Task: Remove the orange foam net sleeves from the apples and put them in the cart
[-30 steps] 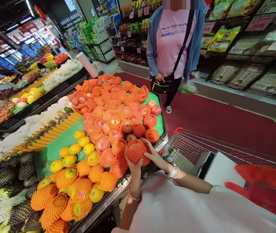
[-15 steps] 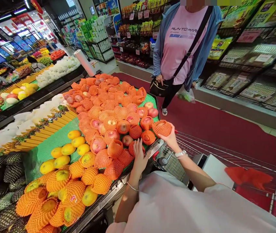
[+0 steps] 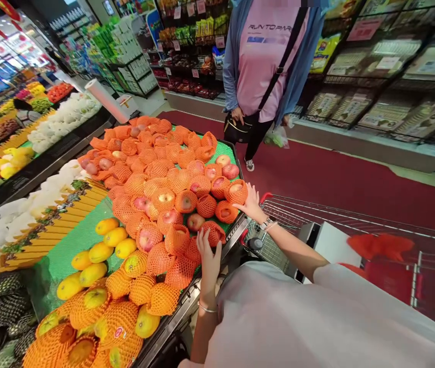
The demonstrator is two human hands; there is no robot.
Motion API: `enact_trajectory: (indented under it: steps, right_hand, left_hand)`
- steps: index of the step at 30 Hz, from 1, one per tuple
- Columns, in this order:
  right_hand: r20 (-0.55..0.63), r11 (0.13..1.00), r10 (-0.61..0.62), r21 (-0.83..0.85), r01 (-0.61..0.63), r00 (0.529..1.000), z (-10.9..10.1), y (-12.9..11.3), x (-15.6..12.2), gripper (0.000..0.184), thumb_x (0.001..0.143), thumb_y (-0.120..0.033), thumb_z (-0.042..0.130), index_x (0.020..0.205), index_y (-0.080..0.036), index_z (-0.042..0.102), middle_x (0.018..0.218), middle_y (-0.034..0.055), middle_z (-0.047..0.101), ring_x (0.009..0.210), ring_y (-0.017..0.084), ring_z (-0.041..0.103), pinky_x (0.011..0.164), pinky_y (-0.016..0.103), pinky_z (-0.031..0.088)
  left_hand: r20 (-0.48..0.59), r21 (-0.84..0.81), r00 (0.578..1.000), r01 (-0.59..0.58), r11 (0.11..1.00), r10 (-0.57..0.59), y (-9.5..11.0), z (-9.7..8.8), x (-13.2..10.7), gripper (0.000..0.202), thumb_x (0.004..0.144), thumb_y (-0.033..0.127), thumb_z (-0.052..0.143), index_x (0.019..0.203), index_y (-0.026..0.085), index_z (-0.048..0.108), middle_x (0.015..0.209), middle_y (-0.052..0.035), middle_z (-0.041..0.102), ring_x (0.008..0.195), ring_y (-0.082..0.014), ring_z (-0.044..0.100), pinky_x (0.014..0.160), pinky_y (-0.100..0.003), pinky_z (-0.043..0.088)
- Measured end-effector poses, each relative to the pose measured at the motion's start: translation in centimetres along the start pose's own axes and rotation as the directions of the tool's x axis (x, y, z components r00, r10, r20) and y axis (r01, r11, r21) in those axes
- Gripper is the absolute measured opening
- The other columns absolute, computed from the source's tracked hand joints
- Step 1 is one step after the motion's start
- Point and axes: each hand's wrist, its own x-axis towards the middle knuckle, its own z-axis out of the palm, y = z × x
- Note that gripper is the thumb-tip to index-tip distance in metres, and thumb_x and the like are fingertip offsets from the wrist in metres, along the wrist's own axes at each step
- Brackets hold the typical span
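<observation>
A display stand (image 3: 236, 227) is heaped with apples in orange foam nets (image 3: 164, 174). My left hand (image 3: 209, 253) rests with spread fingers on a netted apple (image 3: 213, 231) at the heap's near edge. My right hand (image 3: 251, 203) reaches to the stand's right corner, fingers stretched out against another netted apple (image 3: 236, 191). Neither hand is wrapped round a fruit. A watch sits on my right wrist and a bangle on my left.
Yellow mangoes (image 3: 100, 251) lie on green matting to the left, some in orange nets. A wire shopping cart (image 3: 340, 230) with a red handle stands on my right. A person in a pink shirt (image 3: 263, 61) stands beyond the stand on the red floor.
My right hand carried a netted apple from in front of me to the stand's right corner and set it down. My left hand moved onto an apple at the near edge.
</observation>
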Motion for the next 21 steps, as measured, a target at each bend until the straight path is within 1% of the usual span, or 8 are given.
enact_trajectory:
  steps: [2,4,8,11,14,18,20,21]
  right_hand:
    - [0.080,0.998,0.002,0.056,-0.007,0.997,-0.9,0.6,-0.3,0.119,0.074,-0.080,0.057,0.159,-0.013,0.007,0.165,0.0237,0.008,0.153,0.042,0.002,0.117,0.069,0.001]
    - [0.087,0.985,-0.042,0.169,0.027,0.995,-1.5,0.7,-0.8,0.112,0.079,-0.077,0.054,0.160,-0.018,0.003,0.165,0.0208,0.010,0.154,0.038,0.007,0.119,0.066,0.003]
    - [-0.115,0.924,-0.122,0.350,0.155,0.986,-1.6,-0.6,-0.7,0.111,0.082,-0.071,0.058,0.159,-0.018,-0.002,0.165,0.0195,0.010,0.154,0.030,0.016,0.125,0.052,0.015]
    - [-0.154,0.941,-0.160,0.276,0.198,0.975,-0.6,-2.2,0.2,0.107,0.078,-0.067,0.067,0.157,-0.017,0.016,0.160,0.0198,0.021,0.151,0.031,0.021,0.125,0.049,0.017]
    - [-0.151,0.963,-0.170,0.183,0.197,0.974,0.1,-3.0,0.8,0.091,0.084,-0.063,0.062,0.153,-0.015,0.028,0.156,0.0197,0.026,0.150,0.030,0.024,0.125,0.048,0.019]
    - [-0.059,0.980,-0.176,0.086,0.180,0.983,-0.6,-1.8,0.0,0.091,0.090,-0.059,0.053,0.157,-0.012,0.014,0.164,0.0212,0.008,0.155,0.032,0.001,0.124,0.056,0.006]
    - [-0.102,0.990,-0.131,0.046,0.136,0.986,-1.8,0.4,-1.7,0.087,0.093,-0.055,0.048,0.158,-0.013,0.010,0.166,0.0194,0.000,0.155,0.031,-0.007,0.122,0.059,0.001]
    - [-0.164,0.998,-0.058,0.028,0.063,0.985,-2.7,1.9,-2.8,0.082,0.093,-0.051,0.047,0.158,-0.014,0.013,0.166,0.0180,0.002,0.155,0.030,-0.004,0.123,0.057,0.003]
  left_hand:
    - [0.015,0.003,0.999,-0.042,0.999,0.042,0.5,0.2,0.2,0.047,0.097,0.039,0.050,0.138,0.018,0.045,0.154,-0.0168,0.037,0.148,-0.0286,0.026,0.123,-0.058,0.017]
    - [0.028,-0.009,0.997,-0.075,0.997,0.075,1.0,0.4,0.3,0.046,0.097,0.039,0.049,0.139,0.019,0.045,0.153,-0.0163,0.038,0.148,-0.0276,0.027,0.122,-0.057,0.018]
    - [0.035,-0.020,0.994,-0.104,0.994,0.105,1.6,0.3,0.6,0.046,0.098,0.040,0.049,0.138,0.020,0.046,0.151,-0.0161,0.041,0.146,-0.0274,0.029,0.121,-0.056,0.021]
    - [0.019,-0.017,0.993,-0.115,0.993,0.115,1.5,0.2,0.7,0.045,0.098,0.042,0.048,0.138,0.019,0.047,0.149,-0.0166,0.044,0.144,-0.0272,0.033,0.121,-0.054,0.023]
    - [0.003,-0.025,0.994,-0.111,0.994,0.111,1.0,0.6,0.8,0.046,0.098,0.043,0.047,0.137,0.019,0.047,0.147,-0.0171,0.046,0.143,-0.0279,0.035,0.120,-0.054,0.025]
    - [0.017,-0.022,0.992,-0.128,0.991,0.129,1.3,1.1,0.7,0.048,0.097,0.045,0.049,0.136,0.017,0.049,0.146,-0.0187,0.047,0.142,-0.0290,0.037,0.119,-0.053,0.026]
    - [-0.027,-0.013,0.990,-0.136,0.991,0.136,1.8,1.0,0.8,0.048,0.097,0.044,0.049,0.137,0.016,0.048,0.146,-0.0192,0.046,0.141,-0.0288,0.037,0.119,-0.052,0.027]
    - [-0.062,-0.008,0.989,-0.136,0.991,0.135,2.0,0.9,0.8,0.048,0.097,0.043,0.049,0.137,0.017,0.048,0.146,-0.0191,0.046,0.141,-0.0284,0.038,0.119,-0.051,0.028]
